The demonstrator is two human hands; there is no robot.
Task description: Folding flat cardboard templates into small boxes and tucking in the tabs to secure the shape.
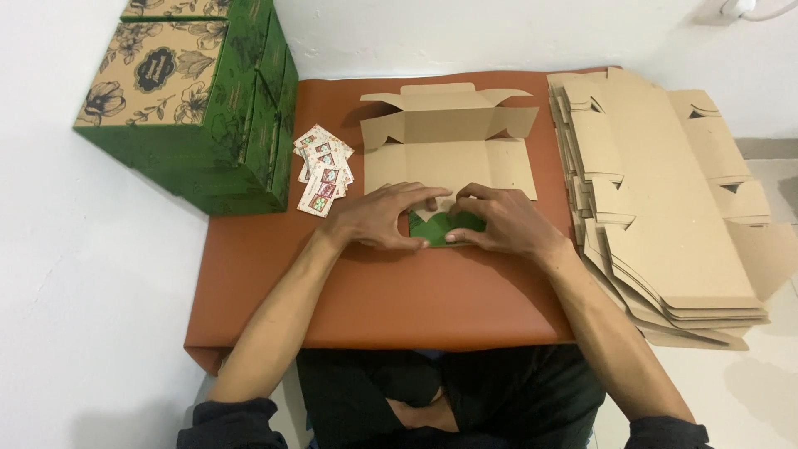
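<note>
Head view: we see a flat kraft-brown carton blank [449, 145] lying open on the brown table [382, 291], plain inner side up, far flaps standing partly raised, near flap folded back so its green printed outer face [445, 226] shows as a small patch at the near edge. Our left hand [381, 218] lies flat, palm down, fingers spread a little and pointing right, pressing on that folded flap. Our right hand [507, 223] mirrors it, palm down, fingers pointing left, fingertips nearly meeting the left ones over the flap; neither hand grips anything, both just press. Blank sits mid-table, just beyond the hands. Left of it, a small fan of white-and-red stickers [322, 170], and further left a stack of finished green boxes [199, 100] with floral tan tops. On the right, a tall pile of unfolded blanks [665, 208] overhangs the table edge.
</note>
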